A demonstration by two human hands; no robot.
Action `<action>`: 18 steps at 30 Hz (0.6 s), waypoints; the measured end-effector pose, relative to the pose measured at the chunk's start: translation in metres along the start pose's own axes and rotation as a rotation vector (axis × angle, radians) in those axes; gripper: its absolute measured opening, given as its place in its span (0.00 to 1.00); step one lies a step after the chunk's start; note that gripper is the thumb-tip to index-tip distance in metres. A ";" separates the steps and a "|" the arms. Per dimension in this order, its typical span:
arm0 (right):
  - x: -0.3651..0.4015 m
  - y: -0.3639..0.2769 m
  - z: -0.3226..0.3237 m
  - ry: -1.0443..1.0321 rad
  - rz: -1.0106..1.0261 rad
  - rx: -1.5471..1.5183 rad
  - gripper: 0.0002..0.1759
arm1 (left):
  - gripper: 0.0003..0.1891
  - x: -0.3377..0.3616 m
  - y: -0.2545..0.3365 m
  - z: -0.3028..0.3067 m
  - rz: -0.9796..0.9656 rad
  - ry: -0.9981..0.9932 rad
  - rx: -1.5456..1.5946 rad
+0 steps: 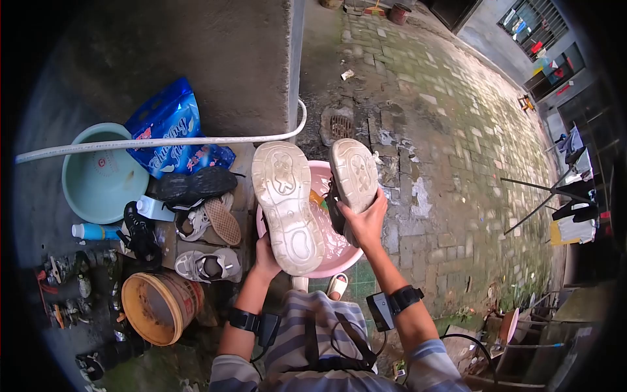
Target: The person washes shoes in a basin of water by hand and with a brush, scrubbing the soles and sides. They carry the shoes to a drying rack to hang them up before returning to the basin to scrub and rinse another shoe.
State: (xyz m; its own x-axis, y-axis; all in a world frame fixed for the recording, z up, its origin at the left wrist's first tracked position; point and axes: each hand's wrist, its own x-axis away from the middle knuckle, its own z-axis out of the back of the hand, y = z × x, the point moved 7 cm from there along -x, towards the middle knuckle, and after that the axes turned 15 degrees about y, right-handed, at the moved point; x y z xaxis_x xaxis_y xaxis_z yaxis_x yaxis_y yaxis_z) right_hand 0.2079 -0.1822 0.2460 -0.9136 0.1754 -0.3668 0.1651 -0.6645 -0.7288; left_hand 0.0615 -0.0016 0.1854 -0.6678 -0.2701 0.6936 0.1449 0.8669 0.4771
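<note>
My left hand (266, 259) grips a shoe (287, 209) from its left side, with the pale, worn sole turned up toward me. In my right hand (367, 222) is a second shoe (356, 175), its off-white sole also facing me and its dark upper partly visible on the left. Both shoes are held apart above a pink basin (336, 266). The basin contains liquid and something orange and green, mostly hidden behind the shoes. Each hand's fingers are partly covered by the shoe it holds.
Left of me are a green basin (78, 196), a blue detergent bag (173, 124), a black shoe (192, 186), a grey sneaker (209, 264), a white bottle (155, 209) and an orange-rimmed bucket (130, 294). A white hose (196, 140) crosses behind them. A drain grate (341, 125) lies ahead.
</note>
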 end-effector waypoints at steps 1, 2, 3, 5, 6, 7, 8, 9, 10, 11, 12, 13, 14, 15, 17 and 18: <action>0.000 0.000 0.000 -0.022 -0.030 -0.095 0.48 | 0.23 -0.002 0.000 0.000 -0.001 -0.035 0.015; -0.001 -0.001 0.001 -0.043 -0.059 -0.190 0.49 | 0.23 -0.004 0.000 -0.001 -0.002 -0.070 0.030; -0.001 -0.002 0.003 -0.038 -0.059 -0.188 0.49 | 0.23 -0.007 0.000 0.000 0.000 -0.075 0.028; -0.005 -0.010 0.003 -0.033 -0.008 -0.107 0.49 | 0.24 -0.012 0.011 -0.003 -0.235 -0.136 -0.199; -0.006 -0.011 0.004 -0.051 0.007 -0.095 0.48 | 0.24 -0.020 0.012 0.003 -0.236 -0.140 -0.199; -0.006 -0.012 0.004 -0.049 0.007 -0.094 0.48 | 0.22 -0.025 0.016 0.006 -0.236 -0.157 -0.154; -0.006 -0.012 0.005 -0.059 -0.042 -0.174 0.48 | 0.21 -0.029 0.017 0.009 -0.235 -0.174 -0.108; -0.007 -0.012 0.006 -0.069 -0.091 -0.253 0.48 | 0.21 -0.032 0.015 0.011 -0.235 -0.175 -0.106; -0.008 -0.015 0.008 -0.068 -0.090 -0.253 0.48 | 0.20 -0.030 0.020 0.005 -0.258 -0.211 -0.087; -0.009 -0.019 0.010 -0.061 -0.093 -0.245 0.48 | 0.19 -0.028 0.024 0.000 -0.282 -0.248 -0.069; -0.010 -0.022 0.012 -0.054 -0.094 -0.238 0.48 | 0.18 -0.038 0.025 0.011 -0.433 -0.222 -0.107; -0.011 -0.025 0.014 -0.052 -0.092 -0.241 0.48 | 0.18 -0.032 0.029 0.003 -0.436 -0.225 -0.108; -0.012 -0.027 0.017 -0.049 -0.085 -0.227 0.48 | 0.17 -0.023 0.031 -0.010 -0.354 -0.218 -0.050; -0.014 -0.029 0.020 -0.046 -0.077 -0.210 0.48 | 0.16 -0.019 0.030 -0.017 -0.271 -0.212 0.009; -0.015 -0.033 0.024 -0.035 -0.056 -0.196 0.48 | 0.16 -0.030 0.023 -0.009 -0.294 -0.314 0.002; -0.015 -0.036 0.026 -0.023 -0.038 -0.184 0.48 | 0.18 -0.035 0.017 -0.005 -0.289 -0.291 -0.052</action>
State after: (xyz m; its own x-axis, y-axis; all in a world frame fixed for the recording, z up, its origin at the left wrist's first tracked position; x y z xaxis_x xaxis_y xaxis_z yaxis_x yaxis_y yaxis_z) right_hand 0.2057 -0.1794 0.2929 -0.9284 0.1798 -0.3253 0.1937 -0.5129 -0.8363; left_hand 0.0910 0.0212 0.1717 -0.8641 -0.3626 0.3491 -0.0468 0.7485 0.6615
